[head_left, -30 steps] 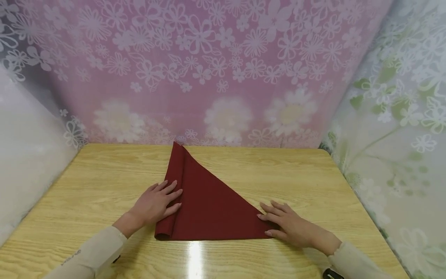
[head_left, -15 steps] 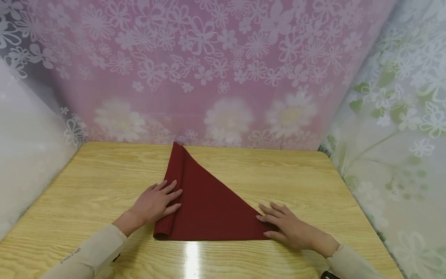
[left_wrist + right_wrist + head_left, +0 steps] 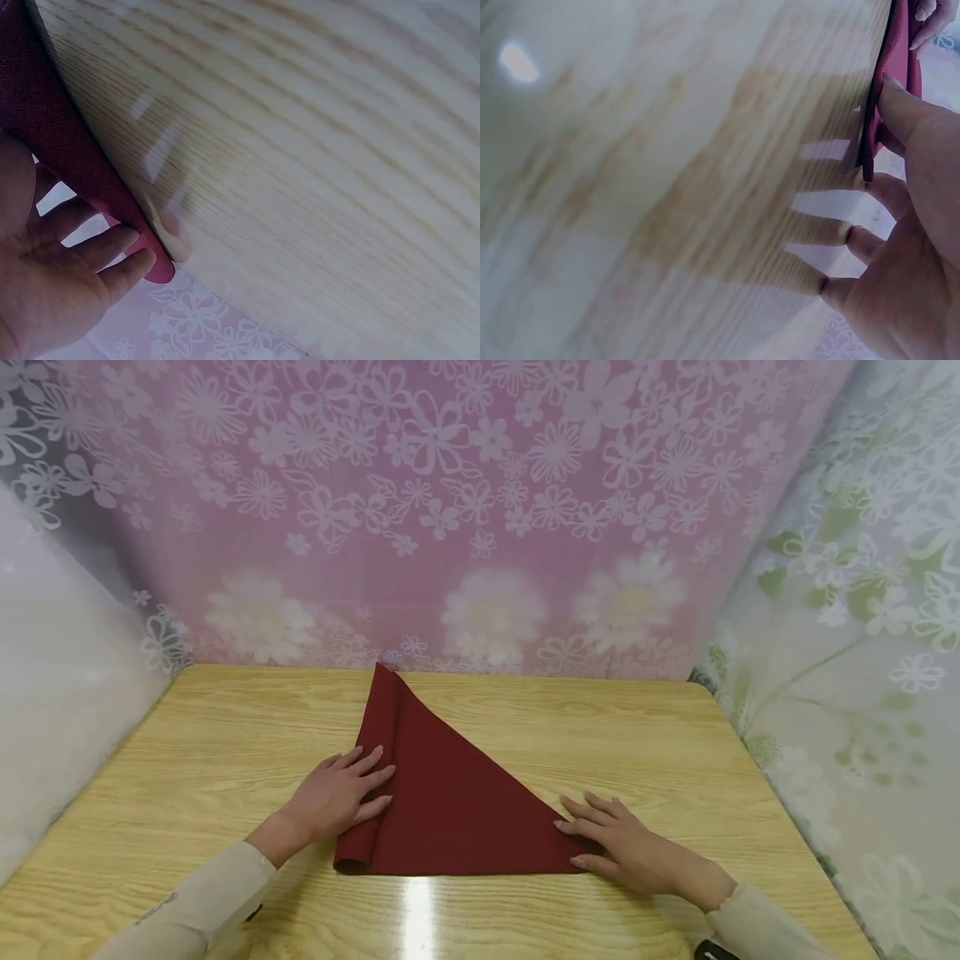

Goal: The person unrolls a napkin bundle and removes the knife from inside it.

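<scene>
A dark red cloth [image 3: 457, 802], folded into a triangle, lies on the wooden table. Its left edge is turned over into a loose roll [image 3: 378, 718] that ends in an open tube at the near corner. My left hand [image 3: 330, 797] rests over this roll with fingers spread. The left wrist view has the fingers lying along the rolled cloth [image 3: 75, 142]. On the right, my right hand [image 3: 633, 847] lies flat over the triangle's right corner and covers the tip. In the right wrist view the thumb touches the cloth [image 3: 892, 67] and other fingertips touch the tabletop.
The light wood table [image 3: 262, 718] reaches back to a pink flowered curtain [image 3: 480, 527]. A pale flowered curtain [image 3: 847, 693] borders the right side and a whitish sheet [image 3: 60, 693] the left. Light glares on the near tabletop.
</scene>
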Demonstrator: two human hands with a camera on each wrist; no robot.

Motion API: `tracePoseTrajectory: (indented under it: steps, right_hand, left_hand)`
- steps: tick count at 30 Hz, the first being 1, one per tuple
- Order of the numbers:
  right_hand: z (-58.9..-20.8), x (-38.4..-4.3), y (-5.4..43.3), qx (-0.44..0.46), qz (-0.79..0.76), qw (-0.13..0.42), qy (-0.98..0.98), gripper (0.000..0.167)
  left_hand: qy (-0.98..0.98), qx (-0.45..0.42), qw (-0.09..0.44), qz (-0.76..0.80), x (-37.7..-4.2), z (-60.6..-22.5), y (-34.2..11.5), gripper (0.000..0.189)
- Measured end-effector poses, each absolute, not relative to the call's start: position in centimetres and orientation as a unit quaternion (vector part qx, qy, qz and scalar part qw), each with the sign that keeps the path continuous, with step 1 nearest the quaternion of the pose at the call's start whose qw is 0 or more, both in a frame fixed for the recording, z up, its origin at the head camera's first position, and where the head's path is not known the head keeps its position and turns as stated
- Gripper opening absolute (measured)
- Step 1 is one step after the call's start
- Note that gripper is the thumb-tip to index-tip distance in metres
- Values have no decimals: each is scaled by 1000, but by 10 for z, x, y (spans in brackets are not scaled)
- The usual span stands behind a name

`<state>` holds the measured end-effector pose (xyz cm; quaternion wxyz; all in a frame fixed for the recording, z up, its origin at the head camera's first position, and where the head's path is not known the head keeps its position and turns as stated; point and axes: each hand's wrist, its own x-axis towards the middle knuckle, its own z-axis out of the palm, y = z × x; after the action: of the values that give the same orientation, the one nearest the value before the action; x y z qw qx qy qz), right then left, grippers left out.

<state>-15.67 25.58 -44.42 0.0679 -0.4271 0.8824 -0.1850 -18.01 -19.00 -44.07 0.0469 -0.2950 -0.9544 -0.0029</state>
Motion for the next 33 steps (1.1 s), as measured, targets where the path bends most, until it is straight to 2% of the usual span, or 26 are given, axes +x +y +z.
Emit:
tracePoseTrajectory:
  steps: [11, 18, 24, 29, 33]
  right_hand:
    - [-445, -157, 260, -422, -187, 66, 884, 45]
    - [-444, -156, 260, -412, -192, 94, 886, 47]
    - [-447, -156, 260, -418, -189, 77, 885, 46]
    - [-448, -156, 260, -420, -193, 75, 884, 46]
    - [-448, -156, 259, -417, -198, 80, 884, 46]
  left_hand:
    - [-955, -293, 45, -30, -183, -439, -188, 50]
    - [-955, -293, 0, -39, -184, -427, -190, 52]
    - [-952, -304, 27, -25, -186, -420, -189, 49]
    - [-948, -315, 43, -31, -190, -411, -186, 38]
    - [-949, -312, 31, -47, -193, -404, -184, 32]
